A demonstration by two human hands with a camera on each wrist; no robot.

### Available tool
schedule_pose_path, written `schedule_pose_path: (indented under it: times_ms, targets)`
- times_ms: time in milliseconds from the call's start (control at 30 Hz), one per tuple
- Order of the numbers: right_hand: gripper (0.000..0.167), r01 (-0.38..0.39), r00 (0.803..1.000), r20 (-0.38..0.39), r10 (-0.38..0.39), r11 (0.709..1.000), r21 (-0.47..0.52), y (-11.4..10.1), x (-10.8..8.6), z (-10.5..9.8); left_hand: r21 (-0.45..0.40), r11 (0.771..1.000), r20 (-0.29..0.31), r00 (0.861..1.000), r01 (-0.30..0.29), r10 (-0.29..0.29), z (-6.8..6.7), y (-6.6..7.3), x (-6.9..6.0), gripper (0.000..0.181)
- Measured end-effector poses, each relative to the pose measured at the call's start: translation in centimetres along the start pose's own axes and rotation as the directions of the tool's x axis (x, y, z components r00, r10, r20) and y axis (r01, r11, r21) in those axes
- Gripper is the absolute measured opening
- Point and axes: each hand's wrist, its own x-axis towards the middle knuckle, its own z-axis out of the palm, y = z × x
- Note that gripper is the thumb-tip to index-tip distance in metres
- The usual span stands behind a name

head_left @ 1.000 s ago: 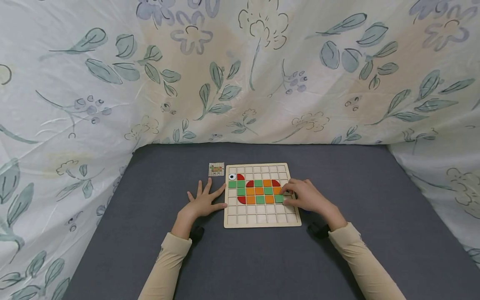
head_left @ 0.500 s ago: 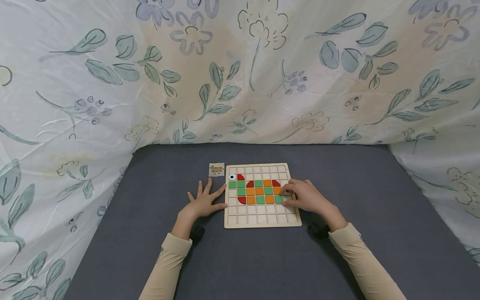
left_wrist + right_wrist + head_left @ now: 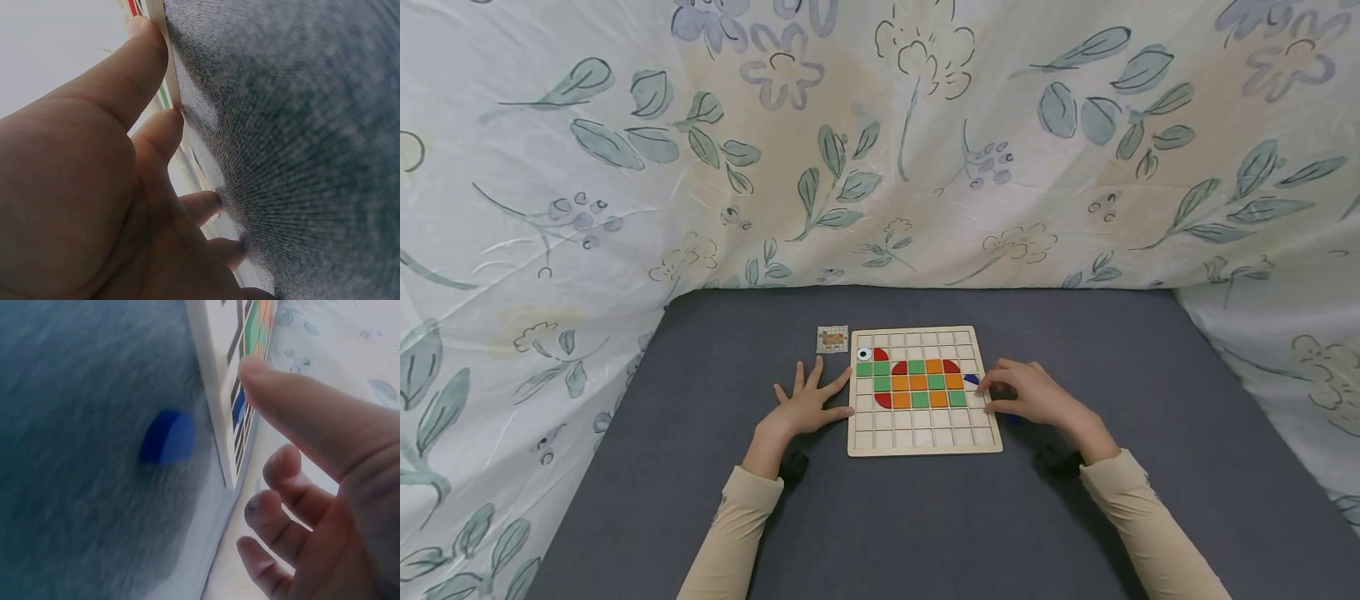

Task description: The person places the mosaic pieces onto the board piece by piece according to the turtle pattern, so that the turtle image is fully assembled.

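A wooden grid board (image 3: pixel 925 442) lies flat, with green, orange and red tiles forming an animal-like shape and a white eye tile (image 3: pixel 864 354) at upper left. My left hand (image 3: pixel 805 407) rests with fingers spread, thumb and index finger against the board's left edge. At the right edge, my right hand (image 3: pixel 1033 396) has thumb and index finger apart, with nothing seen between them. Just beyond its fingertips, a blue piece (image 3: pixel 972 379) sits on the board, right of an orange tile (image 3: pixel 953 381). Another blue piece (image 3: pixel 169 437) lies on the cloth beside the board, mostly under the right hand.
A small picture card (image 3: pixel 832 339) lies by the board's upper left corner. Dark grey cloth (image 3: pixel 910 533) covers the table. A floral curtain (image 3: pixel 880 167) hangs behind and down both sides.
My right hand has drawn back to the right, uncovering a blue piece at the right end of the tile pattern. The left hand and the board have stayed put.
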Motion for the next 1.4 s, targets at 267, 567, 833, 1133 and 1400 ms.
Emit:
schedule_pose_path:
  times_ms: [267,567,833,1133,1400]
  targets:
    - [0.024,0.026,1.000,0.009,-0.026,0.999,0.027,1.3,-1.9,-0.8,0.002,1.000,-0.003,1.000,-0.001,0.001,0.1,0.0,0.0,0.074]
    - [0.027,0.027,0.996,0.083,-0.035,0.996,0.087,2.5,-3.3,-1.0,-0.003,1.000,-0.005,1.000,0.003,-0.003,0.0,0.1,-0.1,0.074]
    - [0.028,0.038,0.994,0.094,-0.047,0.995,0.091,2.9,-3.9,-1.0,-0.003,1.000,0.000,1.000,-0.001,0.001,-0.1,0.2,-0.1,0.074]
    - [0.023,0.024,0.996,0.087,-0.031,0.996,0.083,3.0,-4.0,-0.7,0.004,1.000,-0.001,1.000,-0.004,0.004,-0.2,0.2,-0.1,0.073]
    - [0.022,0.012,0.997,0.070,-0.018,0.996,0.084,3.1,-4.1,-0.7,-0.004,1.000,0.006,1.000,-0.012,0.012,-0.2,0.0,0.0,0.074]
